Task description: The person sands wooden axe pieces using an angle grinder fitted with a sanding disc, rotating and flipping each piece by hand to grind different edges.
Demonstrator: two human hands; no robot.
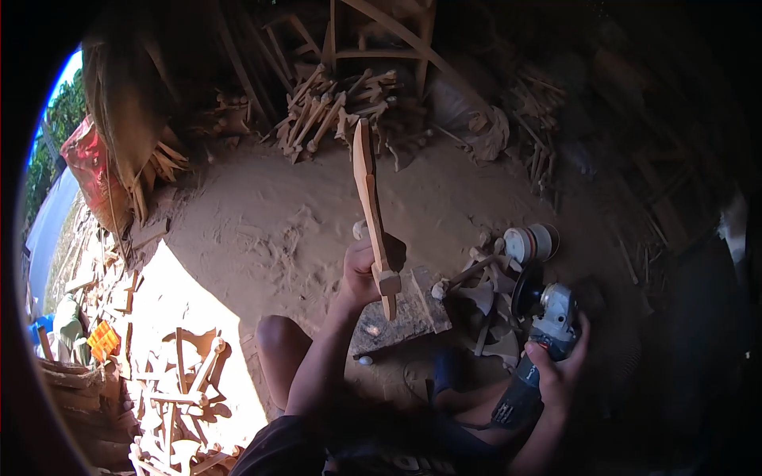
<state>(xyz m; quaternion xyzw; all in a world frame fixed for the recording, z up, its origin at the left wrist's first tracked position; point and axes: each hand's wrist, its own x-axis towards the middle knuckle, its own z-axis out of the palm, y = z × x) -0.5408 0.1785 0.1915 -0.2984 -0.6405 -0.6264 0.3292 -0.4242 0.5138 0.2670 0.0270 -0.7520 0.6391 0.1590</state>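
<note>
My left hand (363, 268) is closed around a carved wooden piece (368, 190), shaped like a short sword with a long blade and a knob near its lower end. It is held upright over a flat wooden block (413, 317) on the ground. In my right hand (558, 373) is an angle grinder (553, 321), gripped by its dark body. The grinder's round disc (525, 290) points up and left, apart from the wooden piece. Several pale carved wooden pieces (480, 297) lie between the block and the grinder.
A white round container (528, 243) lies beyond the grinder. Piles of carved sticks (317, 111) stand at the back. More carved pieces (186, 397) lie in the sunlit patch at left, near a red sack (91, 163). Dust covers the ground (262, 206).
</note>
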